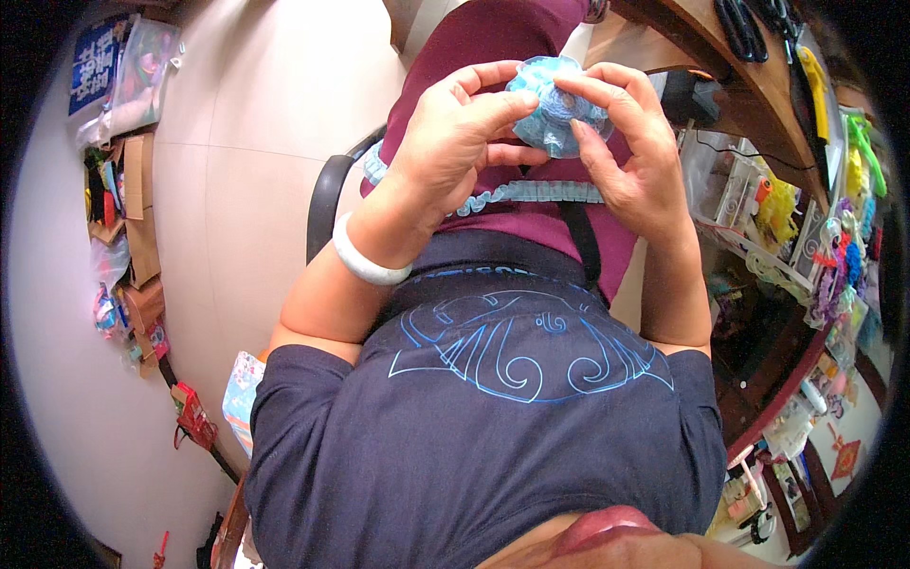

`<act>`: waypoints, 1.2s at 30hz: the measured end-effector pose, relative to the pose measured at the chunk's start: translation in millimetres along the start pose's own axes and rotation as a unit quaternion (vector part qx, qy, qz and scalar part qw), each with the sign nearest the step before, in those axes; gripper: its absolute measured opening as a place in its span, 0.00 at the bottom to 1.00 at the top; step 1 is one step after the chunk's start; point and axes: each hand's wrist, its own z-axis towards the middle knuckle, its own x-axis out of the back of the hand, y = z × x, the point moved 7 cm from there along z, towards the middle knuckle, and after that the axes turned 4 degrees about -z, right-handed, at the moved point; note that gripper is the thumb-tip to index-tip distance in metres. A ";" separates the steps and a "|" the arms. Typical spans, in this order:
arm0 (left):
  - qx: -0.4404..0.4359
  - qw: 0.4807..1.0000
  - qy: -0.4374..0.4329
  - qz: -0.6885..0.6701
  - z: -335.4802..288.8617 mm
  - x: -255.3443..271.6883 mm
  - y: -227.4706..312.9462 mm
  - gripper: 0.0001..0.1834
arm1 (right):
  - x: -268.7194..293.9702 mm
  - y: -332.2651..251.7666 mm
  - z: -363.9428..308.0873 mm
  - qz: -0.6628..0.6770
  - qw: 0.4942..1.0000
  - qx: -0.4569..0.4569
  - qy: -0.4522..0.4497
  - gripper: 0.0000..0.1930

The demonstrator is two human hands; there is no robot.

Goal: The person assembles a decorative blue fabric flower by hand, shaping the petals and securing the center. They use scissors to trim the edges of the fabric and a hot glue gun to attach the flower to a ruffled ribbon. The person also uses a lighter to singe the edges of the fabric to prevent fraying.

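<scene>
Above my lap I hold a light blue ruffled ribbon rosette [553, 135] with a rounder, denser middle. My left hand [455, 123] pinches its left edge between thumb and fingers. From the other side, the fingertips and thumb of my right hand [627, 142] press on its face near the middle. A length of pale blue pleated ribbon trim [555, 192] lies across my maroon trousers, below the rosette. Whether the trim joins the rosette cannot be seen. A white bangle [365, 264] circles my left wrist.
At the upper right, a wooden table [697, 43] carries black-handled scissors [741, 28] and a yellow-handled tool [812, 90]. Bright ribbons and cords [844, 251] hang at the far right. Cardboard boxes [139, 213] and plastic bags line the left wall. A black chair armrest [329, 199] curves beside my left thigh.
</scene>
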 end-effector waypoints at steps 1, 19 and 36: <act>-0.001 1.000 0.001 -0.005 -1.4 0.0 -0.5 0.21 | 0.8 -1.7 -0.8 -0.004 1.000 0.005 0.003 0.18; 0.002 0.994 -0.104 -0.038 -45.0 -31.4 24.6 0.24 | 20.1 -56.3 -16.4 -0.057 0.997 0.029 0.048 0.19; -0.111 0.985 -0.129 0.000 -122.4 -23.1 28.4 0.27 | 4.4 -138.6 -57.8 -0.106 0.986 0.121 0.051 0.22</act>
